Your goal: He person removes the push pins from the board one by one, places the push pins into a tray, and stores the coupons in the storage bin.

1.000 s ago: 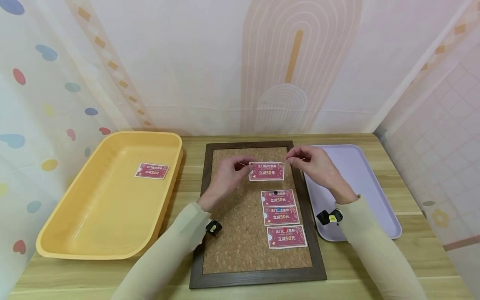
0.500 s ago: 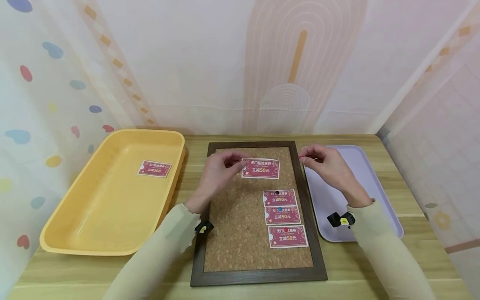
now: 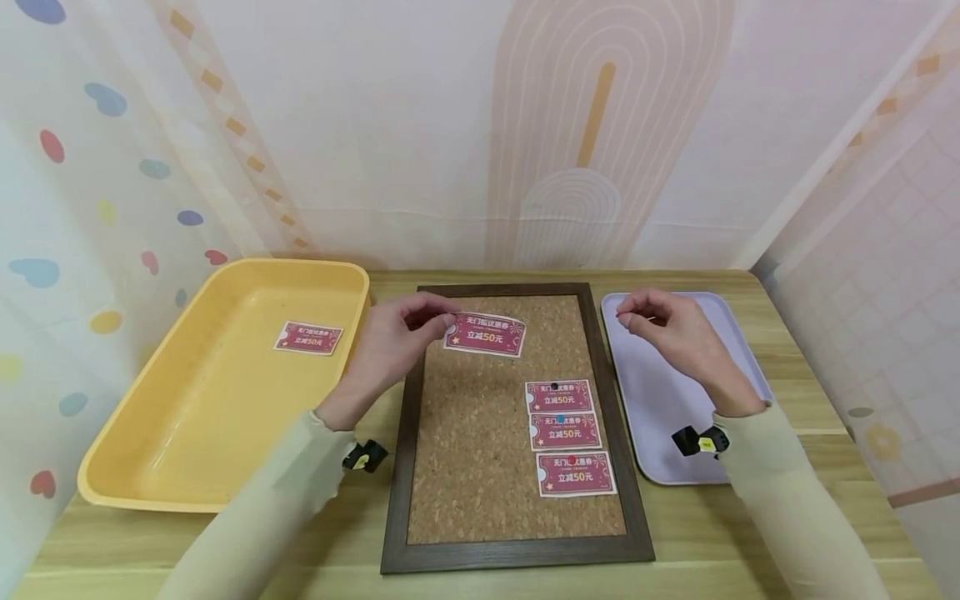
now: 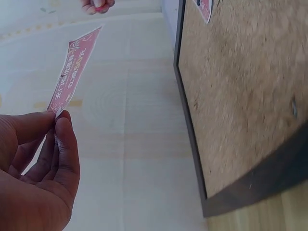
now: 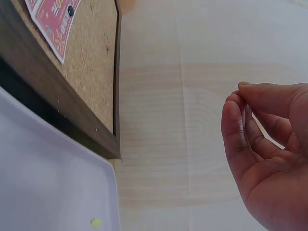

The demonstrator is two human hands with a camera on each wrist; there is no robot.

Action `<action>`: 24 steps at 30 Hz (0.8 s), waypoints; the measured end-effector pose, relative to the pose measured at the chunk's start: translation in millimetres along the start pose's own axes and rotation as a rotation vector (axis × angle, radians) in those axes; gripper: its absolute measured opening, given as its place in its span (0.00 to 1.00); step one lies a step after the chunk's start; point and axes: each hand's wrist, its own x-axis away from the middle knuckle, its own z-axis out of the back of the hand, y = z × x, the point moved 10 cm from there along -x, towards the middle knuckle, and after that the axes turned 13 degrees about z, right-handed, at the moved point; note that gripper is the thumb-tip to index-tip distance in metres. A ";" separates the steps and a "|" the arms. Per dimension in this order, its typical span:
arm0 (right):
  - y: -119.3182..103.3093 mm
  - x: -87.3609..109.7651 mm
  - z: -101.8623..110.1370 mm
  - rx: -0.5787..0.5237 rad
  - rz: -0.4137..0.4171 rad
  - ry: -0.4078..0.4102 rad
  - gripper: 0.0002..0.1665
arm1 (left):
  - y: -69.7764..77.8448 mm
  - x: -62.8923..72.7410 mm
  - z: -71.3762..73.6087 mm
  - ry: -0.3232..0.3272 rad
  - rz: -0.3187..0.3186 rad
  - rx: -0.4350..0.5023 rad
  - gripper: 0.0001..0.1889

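My left hand (image 3: 390, 337) pinches a red-and-white paper coupon (image 3: 486, 335) by its left end, above the upper part of a framed corkboard (image 3: 480, 450). The left wrist view shows that coupon bent slightly lengthwise between thumb and fingers. Over the lilac tray, my right hand (image 3: 678, 333) has thumb and fingertips pressed together. A small red pushpin head (image 4: 99, 4) shows at those fingertips in the left wrist view; the right wrist view hides it. Down the board's right side, three matching coupons are fixed with a black pushpin (image 3: 554, 386), a blue one (image 3: 560, 418) and a red one (image 3: 572, 459).
At left stands a yellow plastic bin (image 3: 142, 425) with one coupon (image 3: 308, 337) inside. The lilac tray (image 3: 652, 433) lies right of the board, and a small yellow-green thing (image 5: 96, 223) sits in it. A patterned curtain (image 3: 420, 167) backs the wooden table (image 3: 825, 500).
My left hand has carried the coupon leftward across the upper board, and it now tilts. My right hand has drawn off to the right, away from the coupon and over the tray.
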 end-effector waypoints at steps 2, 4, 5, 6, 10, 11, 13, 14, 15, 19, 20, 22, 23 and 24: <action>1.9 0.5 1.8 0.005 0.002 0.004 0.06 | -0.6 1.8 9.4 0.024 0.000 -0.017 0.07; 4.2 1.2 3.7 0.009 0.004 0.008 0.06 | -2.8 3.4 18.5 0.042 0.009 -0.030 0.08; 5.4 1.6 4.7 0.013 0.003 0.010 0.06 | -4.2 4.2 22.8 0.047 0.017 -0.030 0.08; 6.6 2.1 5.6 0.014 0.003 0.011 0.06 | -6.4 4.8 27.2 0.053 0.028 -0.029 0.08; 10.5 4.3 10.1 0.028 0.006 0.015 0.06 | -13.6 7.7 45.2 0.085 0.056 -0.021 0.09; 11.2 5.0 11.0 0.029 0.007 0.015 0.06 | -14.9 8.4 49.7 0.092 0.057 -0.014 0.10; 12.1 5.9 13.0 0.031 0.012 0.017 0.06 | -17.5 9.6 58.9 0.113 0.060 -0.018 0.11; 12.9 6.4 13.9 0.031 0.013 0.017 0.06 | -19.1 9.7 63.1 0.121 0.062 -0.013 0.11; 13.6 6.8 15.2 0.035 0.015 0.020 0.06 | -20.8 10.1 67.3 0.128 0.067 -0.008 0.12; 17.8 7.5 19.3 0.039 0.021 0.032 0.05 | -30.6 11.1 84.6 0.161 0.104 -0.001 0.13; 19.2 7.6 20.4 0.040 0.021 0.034 0.05 | -33.6 11.5 89.0 0.167 0.119 0.002 0.13; 22.3 7.8 21.9 0.037 0.015 0.033 0.06 | -39.7 12.4 98.1 0.186 0.146 -0.004 0.14; 24.1 8.0 22.5 0.037 0.012 0.031 0.06 | -42.9 13.1 102.4 0.194 0.158 -0.003 0.15; 26.2 8.3 23.2 0.037 0.006 0.028 0.06 | -45.7 13.7 106.9 0.206 0.168 -0.007 0.15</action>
